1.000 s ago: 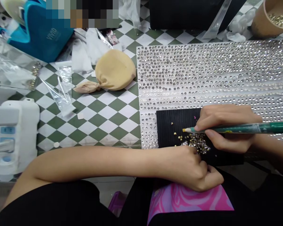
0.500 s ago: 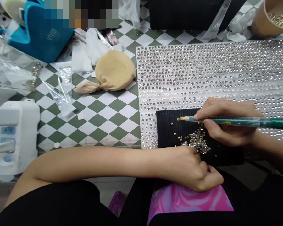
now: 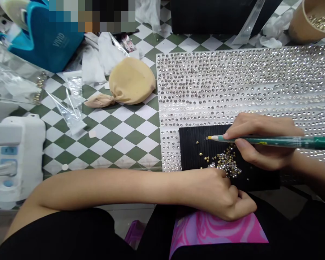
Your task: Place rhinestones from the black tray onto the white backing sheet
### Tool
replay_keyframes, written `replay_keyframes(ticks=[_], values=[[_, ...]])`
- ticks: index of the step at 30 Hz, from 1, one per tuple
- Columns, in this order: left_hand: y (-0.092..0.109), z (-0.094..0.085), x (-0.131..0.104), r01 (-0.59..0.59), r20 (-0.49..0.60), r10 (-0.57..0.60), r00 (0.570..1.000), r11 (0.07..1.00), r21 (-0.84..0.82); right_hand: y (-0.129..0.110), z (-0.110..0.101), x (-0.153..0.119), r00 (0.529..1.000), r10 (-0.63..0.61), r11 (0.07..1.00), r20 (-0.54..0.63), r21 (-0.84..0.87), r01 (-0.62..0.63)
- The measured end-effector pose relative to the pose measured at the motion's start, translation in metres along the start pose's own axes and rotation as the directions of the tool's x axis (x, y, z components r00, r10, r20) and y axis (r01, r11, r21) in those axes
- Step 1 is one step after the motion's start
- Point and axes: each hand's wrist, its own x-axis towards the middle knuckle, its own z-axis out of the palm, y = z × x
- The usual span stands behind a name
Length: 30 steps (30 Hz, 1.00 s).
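My right hand (image 3: 265, 139) grips a green pencil (image 3: 273, 141) with a yellow tip, held almost level over a black ridged tray (image 3: 191, 159). Right at the pencil's tip is a tiny rhinestone (image 3: 206, 138); whether it sticks there I cannot tell. A pile of gold and silver rhinestones (image 3: 229, 162) lies on the tray, with a few loose ones to its left. My left hand (image 3: 224, 195) is closed in a fist at the tray's near edge, beside the pile. Its fingertips are hidden, so what they hold does not show.
Under the tray spreads a white sheet (image 3: 189, 86) set with rows of rhinestones. A tied beige pouch (image 3: 132, 81) lies left of it. At the back right stands a tub (image 3: 300, 25) of stones. A blue VIVID holder (image 3: 56, 47) and a white power strip (image 3: 29, 159) are left.
My right hand and the pencil have shifted slightly to the right. The rhinestone at the tip has moved a little with it and looks more silvery. My left hand stays put.
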Motion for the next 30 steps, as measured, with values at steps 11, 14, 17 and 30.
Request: replay_keyframes(ticks=[11, 14, 17, 30], values=[[-0.001, -0.002, 0.001, 0.004, -0.002, -0.004, 1.000, 1.000, -0.011, -0.001, 0.001, 0.001, 1.000, 0.000, 1.000, -0.019, -0.026, -0.001], [-0.001, -0.002, 0.001, 0.006, -0.007, -0.006, 1.000, 1.000, -0.013, -0.001, 0.001, 0.000, 1.000, -0.002, 1.000, -0.025, -0.012, 0.002], [0.000, -0.002, 0.001, 0.004, -0.003, -0.004, 1.000, 1.000, -0.010, -0.001, -0.001, -0.002, 0.999, 0.032, 0.999, -0.038, -0.008, -0.033], [0.000, -0.002, 0.002, 0.007, -0.006, -0.007, 1.000, 1.000, -0.021, 0.011, 0.007, 0.004, 0.946, 0.143, 0.961, -0.292, -0.186, -0.203]])
